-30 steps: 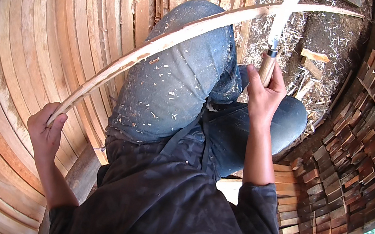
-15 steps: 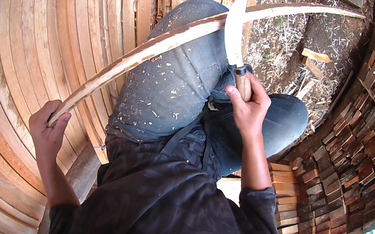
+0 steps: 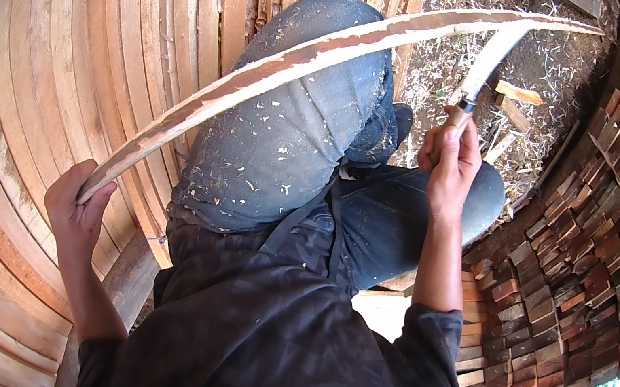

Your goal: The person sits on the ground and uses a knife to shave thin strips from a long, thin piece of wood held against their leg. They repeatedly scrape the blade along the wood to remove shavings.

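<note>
Plank stack: long pale planks [image 3: 63,54] lie side by side in a broad sheet along the person's left, bent by the lens.
Block stack: many short split wood pieces [image 3: 589,240], brown and reddish, pile up in rows along the person's right.
Person: seated, in a dark shirt [image 3: 300,348] and blue trousers [image 3: 278,139] flecked with chips; the left knee points forward, the right leg is folded outward.
Ground: the brown floor [image 3: 549,61] runs between the two stacks, littered with pale shavings [image 3: 439,59].
Curved strip: a long wooden strip [image 3: 309,54], dark along its middle and pale at its sides, slants across the left knee; its near end is at the planks' side, its thin far end beyond the ground, close to the block stack's edge.
Left hand: the hand [image 3: 75,212] is closed around the strip's near end, thumb on the inner side, forearm angled outward.
Right hand: the hand [image 3: 454,164] is wrapped about the handle of a knife [image 3: 492,60], forearm nearly straight ahead.
Knife blade: pointing forward, tip meeting the strip's edge in view; actual contact cannot be told.
Offcuts: small pieces [image 3: 519,92] lie near the ground's right edge, just beside the blade.
</note>
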